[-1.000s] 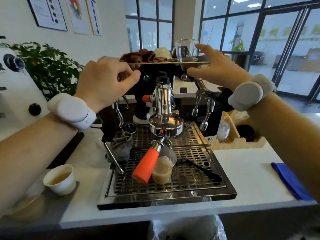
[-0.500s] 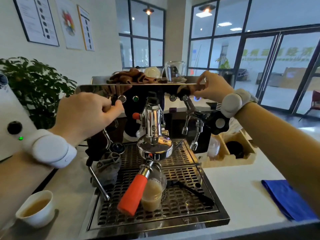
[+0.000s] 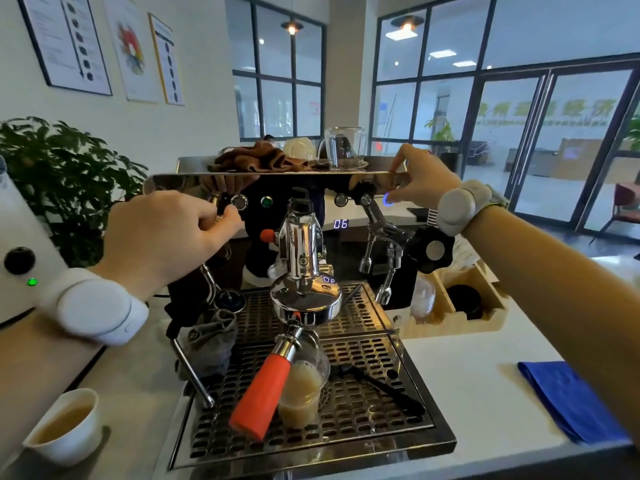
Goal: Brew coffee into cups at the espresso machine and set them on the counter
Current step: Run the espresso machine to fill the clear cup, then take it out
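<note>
The espresso machine (image 3: 349,177) fills the middle of the view, and its display reads 06. An orange-handled portafilter (image 3: 260,393) is locked in the group head. Under it on the drip tray (image 3: 374,420) stands a clear cup (image 3: 302,393) partly full of light brown coffee. A white cup (image 3: 65,427) of coffee sits on the counter at the lower left. My left hand (image 3: 166,237) is curled, its fingertips against the front panel beside a round steel button (image 3: 239,201). My right hand (image 3: 420,178) rests on the machine's top right corner, its thumb next to a blue-lit button (image 3: 387,199).
A brown cloth (image 3: 263,159), a white cup and a glass server (image 3: 344,147) sit on top of the machine. Steam wands hang at both sides, with a black knob (image 3: 433,249) on the right. A wooden box (image 3: 485,317) and a blue cloth (image 3: 568,400) lie to the right, a white grinder (image 3: 20,237) and a plant to the left.
My left hand dropped from the machine's top edge to the front panel. My right hand slid to the top right corner. The display digits and the blue ring now show.
</note>
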`<control>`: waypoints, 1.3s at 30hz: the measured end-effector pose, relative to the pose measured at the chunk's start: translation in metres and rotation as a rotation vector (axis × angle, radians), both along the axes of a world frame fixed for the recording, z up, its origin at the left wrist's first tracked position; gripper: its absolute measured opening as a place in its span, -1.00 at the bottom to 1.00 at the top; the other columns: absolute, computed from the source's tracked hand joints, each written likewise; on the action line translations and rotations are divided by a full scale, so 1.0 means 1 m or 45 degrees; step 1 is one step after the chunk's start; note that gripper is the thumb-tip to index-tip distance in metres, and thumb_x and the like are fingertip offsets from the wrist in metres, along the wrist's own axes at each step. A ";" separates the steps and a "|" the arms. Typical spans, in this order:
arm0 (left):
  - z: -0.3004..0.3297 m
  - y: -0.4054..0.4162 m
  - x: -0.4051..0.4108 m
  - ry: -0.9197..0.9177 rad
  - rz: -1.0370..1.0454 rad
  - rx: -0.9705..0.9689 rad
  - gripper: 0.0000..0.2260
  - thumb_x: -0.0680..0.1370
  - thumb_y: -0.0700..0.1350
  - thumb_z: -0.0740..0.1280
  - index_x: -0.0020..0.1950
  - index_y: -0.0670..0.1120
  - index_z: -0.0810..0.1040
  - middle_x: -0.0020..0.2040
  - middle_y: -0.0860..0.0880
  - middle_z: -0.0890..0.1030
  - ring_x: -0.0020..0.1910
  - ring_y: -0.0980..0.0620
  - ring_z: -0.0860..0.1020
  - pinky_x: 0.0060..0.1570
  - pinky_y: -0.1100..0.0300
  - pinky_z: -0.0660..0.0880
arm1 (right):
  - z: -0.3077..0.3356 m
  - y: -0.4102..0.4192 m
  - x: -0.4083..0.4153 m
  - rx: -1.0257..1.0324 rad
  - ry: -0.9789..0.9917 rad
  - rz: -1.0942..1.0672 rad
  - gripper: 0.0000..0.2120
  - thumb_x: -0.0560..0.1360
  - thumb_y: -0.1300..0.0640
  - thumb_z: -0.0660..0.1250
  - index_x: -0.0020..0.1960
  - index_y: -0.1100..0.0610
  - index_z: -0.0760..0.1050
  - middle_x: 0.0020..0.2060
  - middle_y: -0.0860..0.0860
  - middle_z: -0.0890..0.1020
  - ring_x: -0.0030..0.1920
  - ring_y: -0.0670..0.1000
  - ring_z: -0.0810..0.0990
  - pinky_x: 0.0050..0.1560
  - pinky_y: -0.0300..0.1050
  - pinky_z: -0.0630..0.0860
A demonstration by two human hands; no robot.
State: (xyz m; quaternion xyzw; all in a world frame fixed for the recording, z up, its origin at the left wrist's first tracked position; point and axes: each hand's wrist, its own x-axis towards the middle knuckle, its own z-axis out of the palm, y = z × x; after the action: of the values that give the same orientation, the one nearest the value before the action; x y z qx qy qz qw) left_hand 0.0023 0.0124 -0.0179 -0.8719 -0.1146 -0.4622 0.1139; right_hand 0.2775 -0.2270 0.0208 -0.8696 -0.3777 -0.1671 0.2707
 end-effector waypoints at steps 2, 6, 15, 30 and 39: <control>0.001 -0.002 -0.001 0.008 -0.016 -0.003 -0.50 0.49 0.17 0.21 -0.60 0.01 0.25 -0.65 0.10 0.24 -0.63 0.03 0.31 -0.48 0.37 0.08 | 0.000 0.000 0.001 -0.011 -0.007 -0.025 -0.55 0.28 0.10 0.56 0.00 0.04 0.35 -0.26 -0.11 0.45 -0.25 -0.06 0.47 -0.22 -0.13 0.38; 0.002 -0.003 0.000 0.030 -0.028 -0.027 -0.49 0.49 0.17 0.20 -0.61 0.01 0.20 -0.66 0.10 0.24 -0.64 0.07 0.30 -0.50 0.37 0.10 | 0.001 0.000 -0.005 -0.066 -0.019 -0.083 -0.57 0.30 0.09 0.53 0.04 0.02 0.36 -0.18 -0.02 0.48 -0.15 0.06 0.50 -0.13 -0.02 0.46; 0.006 -0.004 -0.002 0.101 -0.022 -0.146 -0.50 0.50 0.21 0.25 -0.57 -0.02 0.36 -0.64 0.06 0.38 -0.57 0.07 0.41 -0.47 0.30 0.21 | 0.004 0.002 -0.059 0.228 0.015 0.139 -0.61 0.45 0.14 0.38 0.24 0.11 0.40 -0.35 -0.10 0.46 -0.35 -0.12 0.43 -0.29 -0.30 0.41; -0.042 -0.035 -0.037 0.057 -0.724 -0.400 -0.66 0.49 -0.05 0.38 0.26 -0.03 0.51 0.32 0.11 0.46 0.41 0.11 0.35 0.38 0.37 0.17 | -0.087 0.001 -0.167 0.545 0.262 0.513 -0.46 0.39 0.05 0.45 0.29 -0.13 0.31 0.05 -0.13 0.50 -0.02 -0.22 0.51 -0.11 -0.34 0.53; -0.105 -0.011 -0.042 0.196 -0.677 -0.686 -0.68 0.50 0.05 0.36 0.25 0.20 0.47 0.32 0.28 0.44 0.35 0.23 0.38 0.30 0.24 0.36 | -0.158 -0.009 -0.167 0.605 0.568 0.464 -0.39 0.39 -0.08 0.42 0.36 -0.17 0.22 0.16 -0.25 0.43 0.15 -0.27 0.47 0.03 -0.32 0.50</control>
State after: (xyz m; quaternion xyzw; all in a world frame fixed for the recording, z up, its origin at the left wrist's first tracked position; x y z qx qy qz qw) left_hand -0.0393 0.0014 -0.1231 -0.9020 0.0072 -0.3621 -0.2348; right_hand 0.1102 -0.2362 -0.1374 -0.7160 -0.4087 -0.0056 0.5659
